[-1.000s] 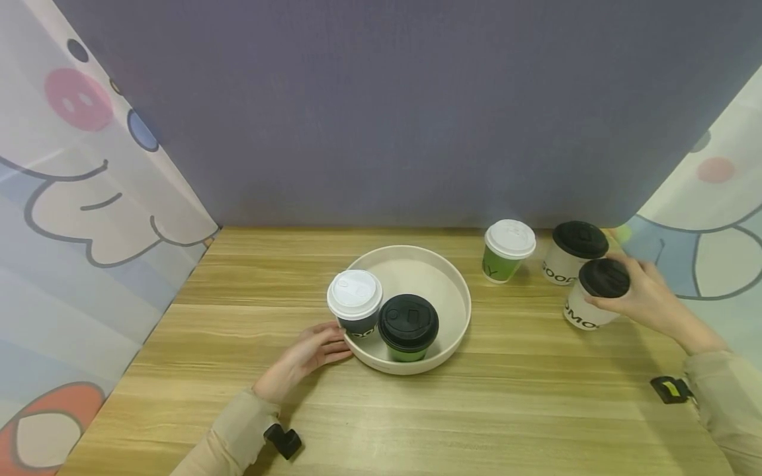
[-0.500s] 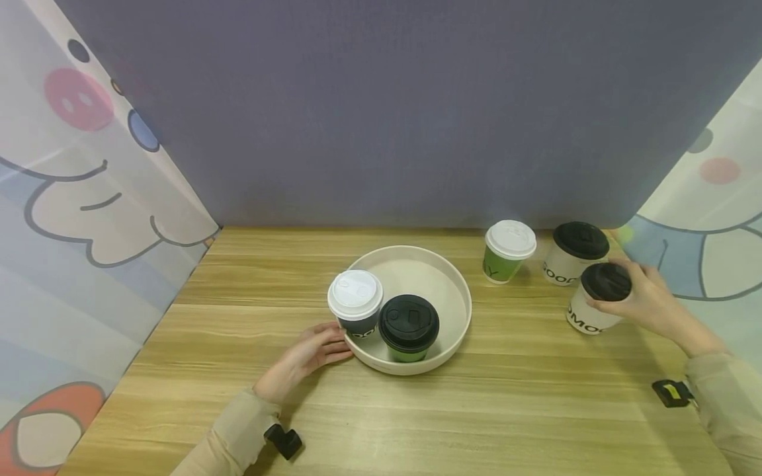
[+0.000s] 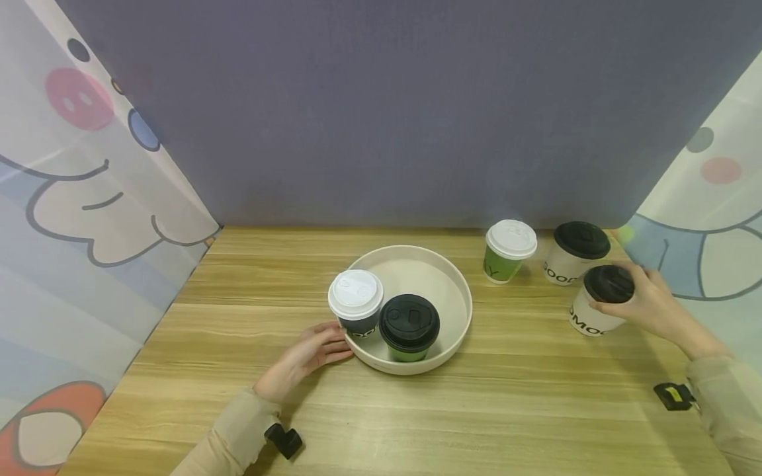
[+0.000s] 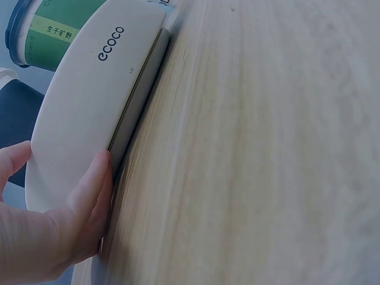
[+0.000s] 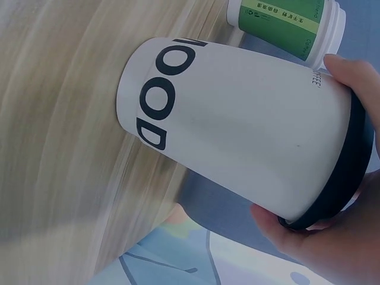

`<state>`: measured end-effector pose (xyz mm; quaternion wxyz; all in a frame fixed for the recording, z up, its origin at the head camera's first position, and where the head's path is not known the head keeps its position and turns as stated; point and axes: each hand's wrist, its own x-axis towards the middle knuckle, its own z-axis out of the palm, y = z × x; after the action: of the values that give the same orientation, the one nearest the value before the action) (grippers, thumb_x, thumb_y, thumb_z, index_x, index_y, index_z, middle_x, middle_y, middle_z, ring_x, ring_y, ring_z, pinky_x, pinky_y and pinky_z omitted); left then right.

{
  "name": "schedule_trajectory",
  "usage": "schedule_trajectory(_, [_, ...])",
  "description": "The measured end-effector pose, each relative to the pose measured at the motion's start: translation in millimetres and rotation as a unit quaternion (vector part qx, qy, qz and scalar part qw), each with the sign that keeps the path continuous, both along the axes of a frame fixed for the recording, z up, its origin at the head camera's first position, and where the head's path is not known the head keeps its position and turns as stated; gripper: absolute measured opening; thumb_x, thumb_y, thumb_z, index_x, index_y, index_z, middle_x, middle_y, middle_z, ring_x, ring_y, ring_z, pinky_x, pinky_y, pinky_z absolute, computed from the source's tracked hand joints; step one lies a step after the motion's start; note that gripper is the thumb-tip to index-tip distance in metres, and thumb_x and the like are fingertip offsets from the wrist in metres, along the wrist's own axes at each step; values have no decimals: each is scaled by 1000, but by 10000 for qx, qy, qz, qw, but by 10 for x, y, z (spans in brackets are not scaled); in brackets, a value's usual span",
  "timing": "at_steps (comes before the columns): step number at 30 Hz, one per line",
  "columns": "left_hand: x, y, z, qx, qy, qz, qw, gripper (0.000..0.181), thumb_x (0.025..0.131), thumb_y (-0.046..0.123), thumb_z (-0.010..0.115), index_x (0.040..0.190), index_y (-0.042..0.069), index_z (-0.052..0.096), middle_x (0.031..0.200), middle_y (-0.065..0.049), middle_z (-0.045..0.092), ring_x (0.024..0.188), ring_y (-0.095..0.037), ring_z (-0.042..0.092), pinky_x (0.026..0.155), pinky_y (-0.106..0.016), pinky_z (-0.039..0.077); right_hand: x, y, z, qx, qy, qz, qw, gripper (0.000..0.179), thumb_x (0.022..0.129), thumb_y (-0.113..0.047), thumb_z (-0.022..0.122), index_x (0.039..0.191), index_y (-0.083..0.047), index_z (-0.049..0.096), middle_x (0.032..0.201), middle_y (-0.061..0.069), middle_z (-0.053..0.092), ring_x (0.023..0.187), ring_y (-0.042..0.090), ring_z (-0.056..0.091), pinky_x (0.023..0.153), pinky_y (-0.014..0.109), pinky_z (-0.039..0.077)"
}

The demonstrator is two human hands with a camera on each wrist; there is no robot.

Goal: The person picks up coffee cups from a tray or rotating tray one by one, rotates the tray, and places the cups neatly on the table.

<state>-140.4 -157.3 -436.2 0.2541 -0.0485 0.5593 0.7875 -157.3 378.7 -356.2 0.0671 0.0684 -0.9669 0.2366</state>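
Note:
My right hand [image 3: 645, 301] grips a white paper coffee cup [image 3: 586, 315] with a black lid, thumb and fingers around its top just below and at the lid. The cup stands upright; whether its base touches the table I cannot tell. In the right wrist view large black letters run round the cup's lower part [image 5: 237, 124]. On the left, my left hand [image 3: 309, 352] holds the wall of a round cream tray [image 3: 461, 311], thumb at the rim and fingers low on the outside. Inside the tray are a dark cup with a white lid [image 3: 356, 294] and a green cup with a black lid [image 3: 409, 324].
Behind the held cup stands another white cup with a black lid [image 3: 574, 251]. To its left is a green and white cup with a white lid [image 3: 508, 248]. A grey panel [image 3: 381, 119] rises along the back edge of the wooden table [image 3: 476, 416]. Patterned curtains flank both sides.
My right hand and the white cup have shifted slightly to the right and toward me, a little away from the cup behind. The left hand and tray stay put.

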Motion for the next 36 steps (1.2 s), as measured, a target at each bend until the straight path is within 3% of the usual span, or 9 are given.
schedule_trajectory(24, [-7,-2,9,3,-4,9,10000,57,86,2,45,129,-17,13,91,-10,58,87,-21,59,90,-43,45,10,25,-18,-14,-294,-27,9996,93,72,-31,72,134,8,15,118,50,17,103,61,20,68,71,26])
schedule_trajectory(30, [0,-15,2,-12,-34,52,10000,59,85,2,46,129,-17,12,91,-11,58,86,-22,59,90,-43,45,9,11,-1,-31,-165,-14,9999,97,71,-31,73,135,9,12,118,49,19,105,62,20,73,72,25])
schedule_trajectory(36, [6,-12,3,19,-51,61,10000,58,86,2,46,129,-16,12,91,-11,58,85,-21,59,89,-43,45,49,-25,73,-32,3,-79,10000,93,77,-33,65,138,6,7,123,47,18,111,61,16,80,73,20])
